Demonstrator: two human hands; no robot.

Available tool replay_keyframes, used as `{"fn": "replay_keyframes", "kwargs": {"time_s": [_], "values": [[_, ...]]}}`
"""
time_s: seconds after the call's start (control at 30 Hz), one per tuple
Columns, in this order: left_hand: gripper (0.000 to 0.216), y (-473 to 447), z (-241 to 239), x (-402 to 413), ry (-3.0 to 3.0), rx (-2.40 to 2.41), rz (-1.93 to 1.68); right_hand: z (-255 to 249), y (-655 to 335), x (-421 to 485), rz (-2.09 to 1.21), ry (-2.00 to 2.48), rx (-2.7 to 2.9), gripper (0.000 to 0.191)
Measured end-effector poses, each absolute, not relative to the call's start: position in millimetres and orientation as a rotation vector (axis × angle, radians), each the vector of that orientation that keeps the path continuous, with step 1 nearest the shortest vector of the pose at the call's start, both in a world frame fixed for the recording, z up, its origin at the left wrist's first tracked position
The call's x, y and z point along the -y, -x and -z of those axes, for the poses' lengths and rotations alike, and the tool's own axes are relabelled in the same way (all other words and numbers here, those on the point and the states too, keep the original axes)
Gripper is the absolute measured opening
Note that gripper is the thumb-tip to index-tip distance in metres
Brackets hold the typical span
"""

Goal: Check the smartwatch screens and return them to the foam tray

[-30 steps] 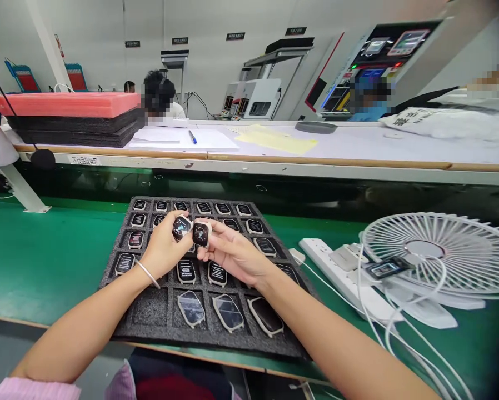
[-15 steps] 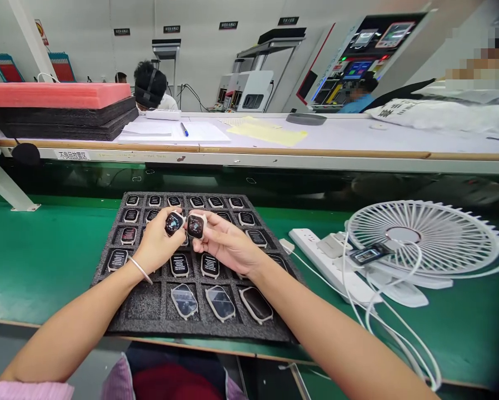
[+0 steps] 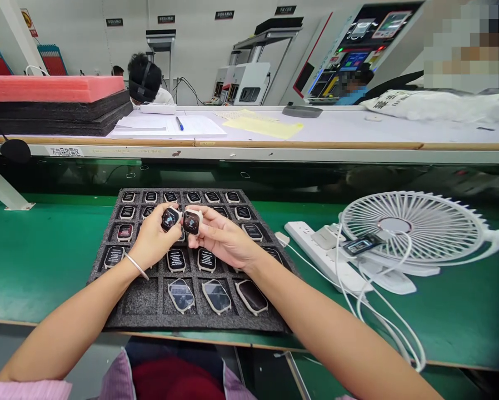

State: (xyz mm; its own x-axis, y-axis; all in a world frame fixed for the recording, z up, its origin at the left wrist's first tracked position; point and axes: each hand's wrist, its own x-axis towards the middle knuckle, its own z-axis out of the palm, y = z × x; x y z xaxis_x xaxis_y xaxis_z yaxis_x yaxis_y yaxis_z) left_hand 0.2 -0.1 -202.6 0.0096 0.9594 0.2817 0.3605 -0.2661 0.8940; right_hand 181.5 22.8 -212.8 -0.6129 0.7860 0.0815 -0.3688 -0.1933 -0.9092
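My left hand [image 3: 151, 243] grips a small square watch body [image 3: 170, 218] with a lit screen. My right hand [image 3: 222, 238] grips a second watch body [image 3: 191, 221], also lit. The two are held side by side, nearly touching, just above a black foam tray [image 3: 149, 303] on the green bench. The tray's pockets hold several more watch bodies [image 3: 176, 259], and three near pockets hold film-covered ones [image 3: 181, 294]. A thin bangle sits on my left wrist.
A white desk fan [image 3: 416, 229] lies at the right with a power strip [image 3: 316, 254], white cables and a small device [image 3: 360, 245]. Behind runs a raised shelf [image 3: 274, 145] with papers, a pen, stacked pink and black foam [image 3: 53, 103]. Other people sit beyond it.
The view has shifted slightly, so everything sits a little lower-left in the frame. Both hands keep the two watch bodies together in the same pose.
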Motion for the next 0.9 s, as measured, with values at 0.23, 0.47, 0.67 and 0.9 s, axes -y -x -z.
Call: {"fn": "replay_keyframes", "kwargs": {"time_s": [0.23, 0.47, 0.67, 0.9], "values": [[0.043, 0.9, 205.5, -0.9, -1.666, -1.341, -1.267, 212.6, -182.2, -22.6, -1.887, 0.518, 1.292, 0.052], [0.045, 1.1, 205.6, -0.8, -1.673, -1.335, -1.263, 212.1, -182.0, -22.0, -1.897, 0.497, 1.281, 0.052], [0.044, 1.1, 205.2, -0.6, -1.667, -1.335, -1.255, 211.5, -181.6, -21.4, -1.893, 0.499, 1.275, 0.051], [0.047, 0.9, 205.6, -1.4, -1.678, -1.336, -1.268, 212.6, -182.0, -22.0, -1.901, 0.462, 1.261, 0.049]]}}
